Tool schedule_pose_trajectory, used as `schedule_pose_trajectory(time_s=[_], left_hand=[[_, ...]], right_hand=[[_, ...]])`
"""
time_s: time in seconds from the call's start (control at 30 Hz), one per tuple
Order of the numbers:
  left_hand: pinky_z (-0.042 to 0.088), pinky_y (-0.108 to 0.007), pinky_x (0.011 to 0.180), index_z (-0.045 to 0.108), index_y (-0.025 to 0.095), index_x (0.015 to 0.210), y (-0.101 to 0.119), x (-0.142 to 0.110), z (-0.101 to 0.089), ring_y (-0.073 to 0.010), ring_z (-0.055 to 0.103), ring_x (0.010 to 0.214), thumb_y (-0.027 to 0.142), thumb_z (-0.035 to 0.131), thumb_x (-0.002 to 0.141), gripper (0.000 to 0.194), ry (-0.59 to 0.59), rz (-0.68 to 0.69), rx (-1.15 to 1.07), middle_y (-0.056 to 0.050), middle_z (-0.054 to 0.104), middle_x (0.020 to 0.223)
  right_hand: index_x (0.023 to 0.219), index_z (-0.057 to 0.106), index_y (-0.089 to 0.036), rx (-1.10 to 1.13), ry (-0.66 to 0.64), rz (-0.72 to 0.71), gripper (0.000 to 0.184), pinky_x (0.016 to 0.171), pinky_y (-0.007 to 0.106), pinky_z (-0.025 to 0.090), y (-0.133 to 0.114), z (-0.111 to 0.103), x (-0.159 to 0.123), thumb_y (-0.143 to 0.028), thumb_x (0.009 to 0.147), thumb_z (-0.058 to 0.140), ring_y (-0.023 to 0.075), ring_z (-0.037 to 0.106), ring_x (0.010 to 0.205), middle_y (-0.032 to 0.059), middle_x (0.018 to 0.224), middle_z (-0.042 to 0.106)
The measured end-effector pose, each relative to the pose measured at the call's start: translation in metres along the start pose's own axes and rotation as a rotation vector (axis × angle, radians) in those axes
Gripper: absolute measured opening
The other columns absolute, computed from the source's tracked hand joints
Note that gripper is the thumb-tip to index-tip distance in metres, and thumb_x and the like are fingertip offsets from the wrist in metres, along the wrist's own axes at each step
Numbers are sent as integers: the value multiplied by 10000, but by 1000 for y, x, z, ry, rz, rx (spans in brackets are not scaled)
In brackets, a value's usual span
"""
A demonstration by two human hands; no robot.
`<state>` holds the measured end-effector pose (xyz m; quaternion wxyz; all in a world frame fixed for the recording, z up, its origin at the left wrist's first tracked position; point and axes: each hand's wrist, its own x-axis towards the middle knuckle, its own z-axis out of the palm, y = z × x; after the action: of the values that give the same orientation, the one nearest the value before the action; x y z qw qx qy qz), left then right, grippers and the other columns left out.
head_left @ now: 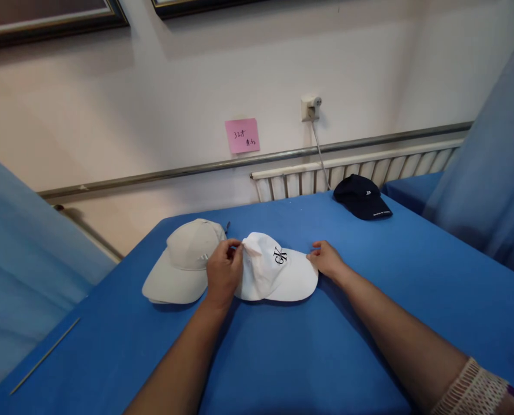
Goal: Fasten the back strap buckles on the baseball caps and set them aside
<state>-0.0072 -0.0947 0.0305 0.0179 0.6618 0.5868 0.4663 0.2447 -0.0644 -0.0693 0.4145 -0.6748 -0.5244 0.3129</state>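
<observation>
A white cap (pixel 274 276) with a black logo lies in the middle of the blue table (pixel 308 357). My left hand (pixel 223 271) pinches the cap's crown at its left side, fingers closed on the fabric. My right hand (pixel 326 260) grips the edge of the cap's brim at its right side, fingers curled. A beige cap (pixel 183 262) lies just left of the white one, touching it near my left hand.
A dark navy cap (pixel 363 197) sits at the table's far right edge, near a white radiator (pixel 356 170). A pink note (pixel 242 135) and a wall socket (pixel 310 108) with a cable are on the wall. Blue fabric hangs at both sides.
</observation>
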Motion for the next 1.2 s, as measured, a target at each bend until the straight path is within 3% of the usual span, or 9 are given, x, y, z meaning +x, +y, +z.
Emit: schedule_pose_trajectory(time_s=[0.2,0.4,0.67,0.83,1.0,1.2], left_hand=[[465,-261,647,640,196,925,-13,1,4,-155,608,660,366,572,804,220,-20,-46,-63,-14,660,758],[465,-280,680,651,196,1038,-8,4,-2,-163,605,678,430,548,828,331,-57,-8,55,-44,697,884],[412,-294,695,701,244,968,8,20,-2,-216,630,848,473,490,849,334,-307,-88,277,-32,720,966],[408,-290,697,704,222,886,7,27,-4,-208,624,820,430,514,819,289,-391,-146,195,-29,717,914],[385,-266,593,627,175,760,3,31,-7,-176,569,666,494,590,738,322,-471,-221,54,-17,643,715],[369,-241,555,582,171,720,0,38,-7,-134,504,600,466,671,655,315,-435,-241,-118,11,578,654]], right_hand=[[1032,602,-155,133,-51,83,471,590,310,488,-1,-4,-7,-341,623,742,214,656,684,74,840,693],[1022,610,-132,207,-131,81,417,534,271,454,-6,-9,-11,-188,624,719,174,605,574,-4,643,627],[1130,551,-103,149,-214,83,456,602,234,456,-10,-10,-12,-160,700,692,133,580,650,-9,739,585],[1125,550,-117,155,-244,86,427,611,236,448,-10,-9,-11,-161,721,680,132,577,654,1,763,593],[1087,565,-121,176,-241,100,394,613,238,442,-9,-8,-10,-158,712,682,134,576,658,10,782,604],[1046,576,-126,199,-275,113,342,567,227,419,-12,-10,-10,-139,716,665,120,555,606,-15,715,584]])
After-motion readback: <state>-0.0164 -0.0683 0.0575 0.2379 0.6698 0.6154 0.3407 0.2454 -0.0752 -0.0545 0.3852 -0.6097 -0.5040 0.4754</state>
